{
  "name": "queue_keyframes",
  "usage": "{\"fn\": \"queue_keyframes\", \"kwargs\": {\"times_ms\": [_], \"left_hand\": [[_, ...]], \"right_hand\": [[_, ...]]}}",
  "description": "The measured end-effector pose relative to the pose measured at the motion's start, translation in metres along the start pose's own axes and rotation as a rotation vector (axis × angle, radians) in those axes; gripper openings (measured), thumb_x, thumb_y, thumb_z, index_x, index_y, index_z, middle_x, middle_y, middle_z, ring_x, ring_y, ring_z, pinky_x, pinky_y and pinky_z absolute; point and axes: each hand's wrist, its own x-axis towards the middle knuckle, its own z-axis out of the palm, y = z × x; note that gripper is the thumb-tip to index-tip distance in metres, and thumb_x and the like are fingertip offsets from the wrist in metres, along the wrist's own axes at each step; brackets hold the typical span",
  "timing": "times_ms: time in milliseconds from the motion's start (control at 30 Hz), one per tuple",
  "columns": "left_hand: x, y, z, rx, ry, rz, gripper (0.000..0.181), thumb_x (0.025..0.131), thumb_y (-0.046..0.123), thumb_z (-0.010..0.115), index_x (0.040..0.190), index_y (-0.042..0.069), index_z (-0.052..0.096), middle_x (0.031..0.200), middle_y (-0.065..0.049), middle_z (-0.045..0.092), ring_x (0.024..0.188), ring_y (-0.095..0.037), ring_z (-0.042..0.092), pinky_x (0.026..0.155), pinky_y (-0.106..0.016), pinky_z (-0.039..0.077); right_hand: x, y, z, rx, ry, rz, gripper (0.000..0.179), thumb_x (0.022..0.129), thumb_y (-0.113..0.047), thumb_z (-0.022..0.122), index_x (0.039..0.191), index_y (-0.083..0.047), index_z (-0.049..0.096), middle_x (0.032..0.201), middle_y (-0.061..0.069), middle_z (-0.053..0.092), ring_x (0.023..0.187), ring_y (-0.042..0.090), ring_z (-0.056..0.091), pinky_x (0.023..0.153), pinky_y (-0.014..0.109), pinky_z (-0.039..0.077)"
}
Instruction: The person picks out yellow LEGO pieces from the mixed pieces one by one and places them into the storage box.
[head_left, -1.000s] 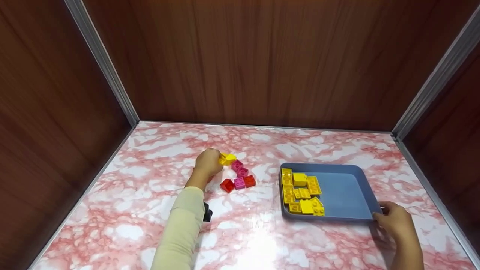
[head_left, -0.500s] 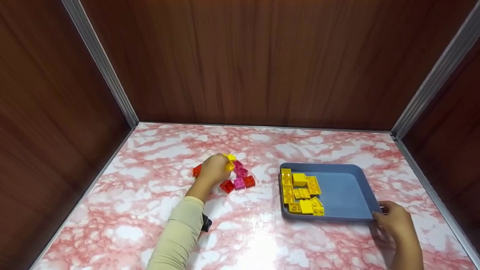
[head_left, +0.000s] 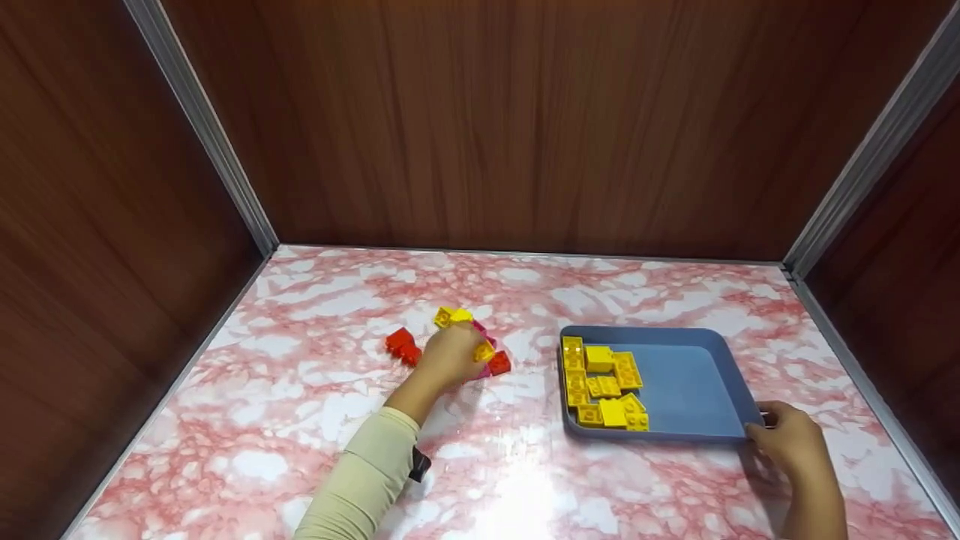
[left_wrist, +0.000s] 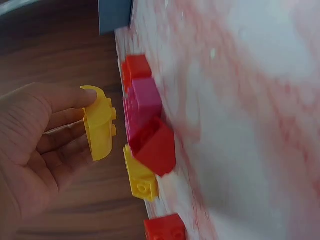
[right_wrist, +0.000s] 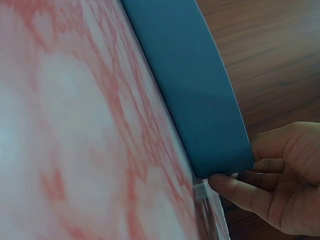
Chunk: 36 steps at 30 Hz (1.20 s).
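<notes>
My left hand (head_left: pixel 451 358) pinches a yellow toy brick (left_wrist: pixel 101 125) with a curved side, between thumb and fingers. It is held above the loose bricks on the table. In the left wrist view, pink bricks (left_wrist: pixel 146 100), a tilted red brick (left_wrist: pixel 157 150) and a yellow brick (left_wrist: pixel 142 182) lie beside it. The head view shows my left hand covering part of this group. My right hand (head_left: pixel 789 436) grips the near right corner of a blue-grey tray (head_left: pixel 697 382), thumb and fingers at its wall. Several yellow bricks (head_left: pixel 600 358) fill the tray's left part.
Two red bricks (head_left: pixel 403 346) lie left of my left hand, and another red brick (head_left: pixel 499 363) lies to its right. Behind the hand are yellow bricks (head_left: pixel 444 317). Wood-grain panels (head_left: pixel 525 127) close in the marbled table (head_left: pixel 300 420) at the back and sides.
My left hand has moved right and slightly nearer from the far yellow bricks, carrying one yellow brick. The red bricks on the left are now uncovered. My right hand and the tray stay put.
</notes>
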Motion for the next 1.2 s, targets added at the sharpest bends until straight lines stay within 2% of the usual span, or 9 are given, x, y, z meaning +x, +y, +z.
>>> {"fn": "queue_keyframes", "kwargs": {"times_ms": [200,433,667,800,933,1100,1200], "left_hand": [[0.000,0.020,0.007,0.036,0.016,0.116,0.014,0.080,0.021,0.075,0.087,0.009,0.073,0.081,-0.002,0.063,0.074,-0.019,0.060,0.066,-0.037,0.053],[-0.001,0.044,0.008,0.073,0.006,0.229,0.013,0.076,0.019,0.073,0.088,0.012,0.074,0.083,0.000,0.063,0.073,-0.017,0.061,0.063,-0.031,0.051],[0.004,0.074,0.007,0.094,-0.019,0.323,0.010,0.076,0.020,0.074,0.084,0.014,0.072,0.079,0.003,0.060,0.069,-0.014,0.057,0.062,-0.028,0.048],[0.010,0.094,0.010,0.109,-0.048,0.353,0.009,0.078,0.023,0.074,0.079,0.016,0.068,0.077,0.004,0.059,0.068,-0.013,0.056,0.060,-0.027,0.048],[0.018,0.112,0.013,0.125,-0.102,0.384,0.012,0.080,0.023,0.073,0.077,0.016,0.065,0.076,0.004,0.055,0.066,-0.013,0.053,0.057,-0.028,0.046],[0.029,0.133,0.018,0.181,-0.134,0.441,0.014,0.080,0.025,0.073,0.076,0.017,0.062,0.076,0.006,0.055,0.067,-0.011,0.053,0.055,-0.029,0.045],[0.036,0.142,0.023,0.199,-0.161,0.437,0.016,0.081,0.026,0.073,0.075,0.019,0.059,0.076,0.007,0.053,0.068,-0.011,0.054,0.055,-0.029,0.045]], "right_hand": [[0.001,0.000,0.000,0.008,0.006,0.002,0.049,0.086,-0.008,0.062,0.123,0.021,0.049,0.107,0.038,0.060,0.094,0.045,0.060,0.082,0.054,0.046],[0.000,0.000,0.000,0.015,-0.002,-0.007,0.048,0.087,-0.008,0.062,0.124,0.021,0.049,0.107,0.037,0.060,0.096,0.045,0.059,0.083,0.054,0.045],[0.001,-0.001,-0.002,0.007,-0.010,-0.021,0.047,0.087,-0.008,0.062,0.122,0.021,0.049,0.104,0.035,0.062,0.079,0.028,0.065,0.070,0.038,0.049],[0.001,0.000,-0.001,0.012,-0.007,-0.016,0.047,0.087,-0.008,0.062,0.122,0.021,0.049,0.104,0.036,0.061,0.079,0.028,0.065,0.068,0.034,0.048],[0.000,0.001,0.000,0.014,-0.004,-0.015,0.047,0.087,-0.008,0.062,0.122,0.021,0.049,0.104,0.036,0.061,0.083,0.033,0.064,0.070,0.037,0.049],[-0.001,0.002,0.000,0.018,-0.005,-0.019,0.048,0.087,-0.009,0.062,0.123,0.021,0.049,0.106,0.037,0.061,0.090,0.039,0.063,0.078,0.046,0.048],[-0.002,0.002,0.000,0.027,-0.006,-0.019,0.048,0.087,-0.009,0.061,0.123,0.021,0.049,0.106,0.037,0.061,0.091,0.041,0.062,0.080,0.050,0.047]]}}
